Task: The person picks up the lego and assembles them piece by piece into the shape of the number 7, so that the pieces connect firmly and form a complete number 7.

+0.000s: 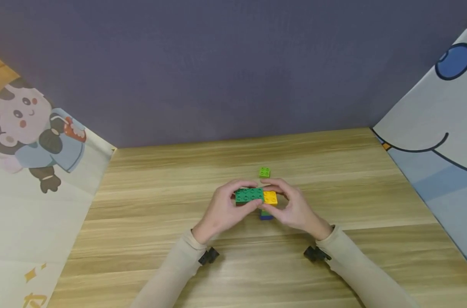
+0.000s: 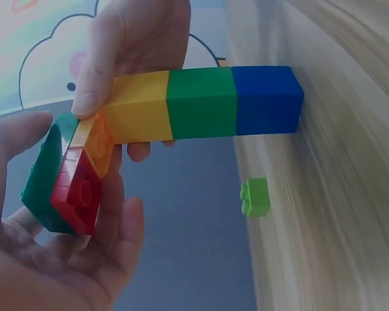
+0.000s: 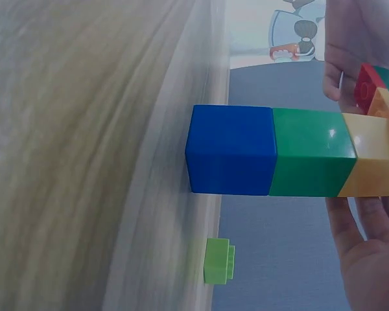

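My left hand (image 1: pixel 225 209) grips a long dark green brick (image 1: pixel 248 195) between thumb and fingers. On its underside sit a red brick (image 2: pixel 78 191) and an orange-yellow one (image 2: pixel 93 139), seen in the left wrist view. A stack of a blue block (image 3: pixel 232 150), a green block (image 3: pixel 314 152) and a yellow block (image 1: pixel 270 197) rises from close to the tabletop, blue lowest. Around the yellow block at the top, my right hand (image 1: pixel 295 208) holds with thumb and fingers. The green brick's assembly is beside the yellow block; whether they are joined I cannot tell.
A small lime green brick (image 1: pixel 264 172) lies on the wooden table (image 1: pixel 160 179), just beyond the hands. A dark blue-grey panel (image 1: pixel 233 77) stands behind the table. Walls with cartoon pictures flank both sides.
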`<state>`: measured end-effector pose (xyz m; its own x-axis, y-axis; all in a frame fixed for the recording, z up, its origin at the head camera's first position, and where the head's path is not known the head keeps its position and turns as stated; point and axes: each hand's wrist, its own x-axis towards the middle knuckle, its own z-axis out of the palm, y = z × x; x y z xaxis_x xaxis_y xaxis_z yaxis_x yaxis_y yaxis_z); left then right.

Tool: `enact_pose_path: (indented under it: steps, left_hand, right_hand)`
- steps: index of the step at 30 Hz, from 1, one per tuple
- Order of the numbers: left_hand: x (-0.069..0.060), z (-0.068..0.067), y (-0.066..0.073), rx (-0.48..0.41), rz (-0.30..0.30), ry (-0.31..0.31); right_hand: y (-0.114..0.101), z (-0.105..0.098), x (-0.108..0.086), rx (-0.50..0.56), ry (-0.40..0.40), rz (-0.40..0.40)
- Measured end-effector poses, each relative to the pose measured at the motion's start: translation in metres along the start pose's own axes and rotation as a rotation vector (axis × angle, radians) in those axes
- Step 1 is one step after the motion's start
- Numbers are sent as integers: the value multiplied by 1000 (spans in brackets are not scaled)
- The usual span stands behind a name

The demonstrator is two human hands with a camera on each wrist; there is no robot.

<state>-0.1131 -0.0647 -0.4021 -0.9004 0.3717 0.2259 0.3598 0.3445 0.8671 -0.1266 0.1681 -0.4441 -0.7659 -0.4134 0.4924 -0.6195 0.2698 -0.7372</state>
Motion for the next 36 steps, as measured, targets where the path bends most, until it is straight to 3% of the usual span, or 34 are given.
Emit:
enact_pose_path:
  steps: [7,26,36]
  left_hand:
    - [2,3,-2,44,76,18]
    - [2,2,1,39,48,4]
    - [3,2,2,30,40,5]
  right_hand:
    - [1,0,-1,12,-4,44]
    - [-2,-1,-2,45,-15,108]
    - [2,-11,2,126,-86,90]
